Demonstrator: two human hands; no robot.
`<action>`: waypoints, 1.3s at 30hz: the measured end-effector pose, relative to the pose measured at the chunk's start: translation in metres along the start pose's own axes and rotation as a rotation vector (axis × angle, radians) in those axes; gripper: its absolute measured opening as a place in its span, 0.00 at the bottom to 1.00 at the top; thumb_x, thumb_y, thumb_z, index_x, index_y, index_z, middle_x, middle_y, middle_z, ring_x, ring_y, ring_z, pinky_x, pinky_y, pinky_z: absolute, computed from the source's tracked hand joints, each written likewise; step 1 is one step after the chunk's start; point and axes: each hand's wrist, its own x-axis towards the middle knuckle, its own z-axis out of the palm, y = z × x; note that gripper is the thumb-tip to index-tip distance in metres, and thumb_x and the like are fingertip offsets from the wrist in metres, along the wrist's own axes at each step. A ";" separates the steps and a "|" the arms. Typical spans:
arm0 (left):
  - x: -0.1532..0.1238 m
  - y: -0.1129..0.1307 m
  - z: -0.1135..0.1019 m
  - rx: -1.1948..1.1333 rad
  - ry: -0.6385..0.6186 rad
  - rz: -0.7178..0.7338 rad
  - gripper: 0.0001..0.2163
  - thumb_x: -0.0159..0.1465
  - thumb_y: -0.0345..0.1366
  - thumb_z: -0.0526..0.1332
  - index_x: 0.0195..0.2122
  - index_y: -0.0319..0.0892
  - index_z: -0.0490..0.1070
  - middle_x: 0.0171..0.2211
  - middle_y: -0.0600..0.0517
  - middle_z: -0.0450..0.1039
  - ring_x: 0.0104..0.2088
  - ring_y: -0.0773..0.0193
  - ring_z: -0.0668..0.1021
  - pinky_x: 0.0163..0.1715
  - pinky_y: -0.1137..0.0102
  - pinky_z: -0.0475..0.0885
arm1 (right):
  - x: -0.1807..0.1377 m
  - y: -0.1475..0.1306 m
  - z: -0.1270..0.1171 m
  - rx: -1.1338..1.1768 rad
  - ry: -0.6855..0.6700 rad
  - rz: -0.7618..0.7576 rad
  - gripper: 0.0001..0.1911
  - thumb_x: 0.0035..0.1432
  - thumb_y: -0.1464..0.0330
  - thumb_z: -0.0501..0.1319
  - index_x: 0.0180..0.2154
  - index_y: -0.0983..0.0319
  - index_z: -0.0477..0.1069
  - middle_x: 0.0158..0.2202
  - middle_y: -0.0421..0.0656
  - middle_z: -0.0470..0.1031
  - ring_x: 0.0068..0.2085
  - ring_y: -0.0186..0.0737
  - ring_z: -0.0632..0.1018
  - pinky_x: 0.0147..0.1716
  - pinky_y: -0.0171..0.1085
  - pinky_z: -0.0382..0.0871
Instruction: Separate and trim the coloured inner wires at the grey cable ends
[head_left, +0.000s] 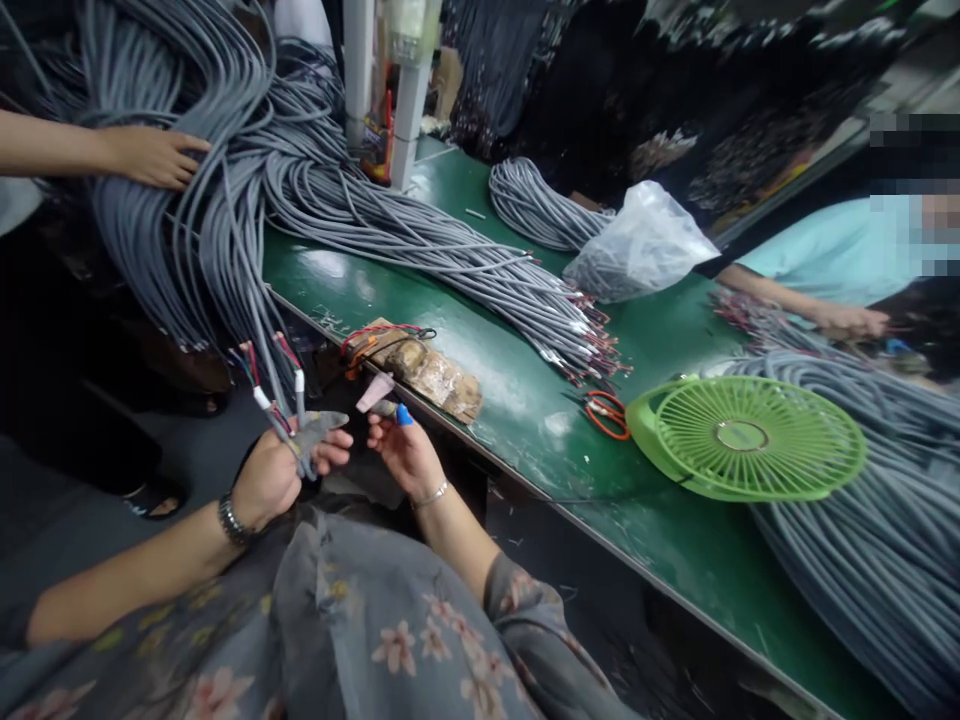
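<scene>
Shirt (375,610): grey, floral, below both hands
Left hand (271,475): closed around pliers (319,430) and taped cable ends (300,385), before the bench (540,440) edge
Right hand (409,458): fingers curled near the pliers, pink piece (375,392) at the tips; cannot tell whether gripped
Block (442,378): on the bench, just beyond the right hand
Co-worker's hand (154,157): on the cable heap (217,110)

Left forearm (127,580) extends from lower left, slanting up toward the body's midline; left hand (274,475) is curled in a closed grip, its fingertips pointing toward the opposite hand. Right forearm (469,535) angles up and inward from the right. Right hand (409,455) is raised, lower fingers partly curled. Hands near one another before the torso, not touching; both elbows appear bent.
</scene>
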 end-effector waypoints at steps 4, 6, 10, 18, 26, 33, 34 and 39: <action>-0.008 -0.003 -0.001 0.202 -0.165 0.022 0.21 0.53 0.53 0.75 0.19 0.42 0.74 0.14 0.53 0.71 0.11 0.72 0.65 0.13 0.76 0.55 | -0.018 0.003 0.000 -0.295 -0.057 -0.070 0.29 0.48 0.40 0.75 0.27 0.59 0.76 0.22 0.37 0.71 0.23 0.33 0.62 0.27 0.37 0.65; -0.012 -0.003 0.000 0.273 -0.252 0.015 0.21 0.55 0.53 0.74 0.19 0.43 0.73 0.14 0.55 0.70 0.11 0.72 0.64 0.14 0.76 0.55 | -0.027 0.001 0.002 -0.431 -0.052 -0.123 0.31 0.51 0.39 0.72 0.24 0.59 0.73 0.20 0.37 0.68 0.23 0.33 0.62 0.27 0.37 0.64; -0.017 -0.002 0.002 0.372 -0.386 -0.041 0.17 0.54 0.48 0.73 0.19 0.44 0.71 0.14 0.55 0.70 0.13 0.71 0.66 0.16 0.75 0.58 | -0.043 -0.007 0.008 -0.609 -0.055 -0.305 0.28 0.59 0.41 0.67 0.27 0.59 0.76 0.25 0.41 0.74 0.28 0.38 0.70 0.32 0.39 0.69; -0.017 -0.009 -0.002 0.487 -0.449 -0.074 0.06 0.49 0.38 0.68 0.19 0.44 0.76 0.16 0.50 0.75 0.16 0.65 0.70 0.19 0.73 0.64 | -0.052 -0.012 0.027 -0.640 -0.109 -0.354 0.22 0.58 0.46 0.71 0.35 0.58 0.81 0.32 0.43 0.80 0.33 0.41 0.77 0.38 0.40 0.76; -0.013 0.006 0.002 0.331 -0.431 -0.102 0.10 0.40 0.34 0.79 0.18 0.49 0.78 0.21 0.51 0.81 0.26 0.53 0.81 0.28 0.66 0.79 | -0.043 0.003 0.014 -0.533 -0.054 -0.295 0.23 0.57 0.44 0.70 0.34 0.58 0.81 0.31 0.42 0.78 0.33 0.41 0.76 0.36 0.39 0.74; -0.005 0.008 -0.013 0.084 -0.101 0.012 0.14 0.44 0.41 0.80 0.31 0.44 0.87 0.32 0.41 0.88 0.27 0.54 0.85 0.23 0.69 0.77 | -0.044 -0.012 -0.003 -0.585 -0.012 -0.394 0.27 0.60 0.40 0.66 0.32 0.58 0.80 0.32 0.44 0.79 0.36 0.43 0.77 0.44 0.43 0.75; -0.004 0.010 -0.013 0.065 -0.072 0.039 0.13 0.44 0.41 0.79 0.30 0.43 0.87 0.29 0.42 0.87 0.21 0.59 0.81 0.17 0.72 0.71 | -0.045 -0.013 -0.005 -0.597 -0.039 -0.396 0.29 0.59 0.39 0.66 0.32 0.58 0.80 0.33 0.44 0.79 0.36 0.43 0.77 0.44 0.43 0.75; -0.006 0.015 0.001 0.159 -0.093 0.087 0.13 0.43 0.44 0.79 0.26 0.41 0.86 0.24 0.44 0.84 0.10 0.75 0.62 0.10 0.76 0.52 | -0.048 -0.004 -0.006 -0.564 -0.278 -0.189 0.36 0.56 0.31 0.63 0.34 0.59 0.79 0.30 0.43 0.78 0.29 0.38 0.74 0.35 0.40 0.74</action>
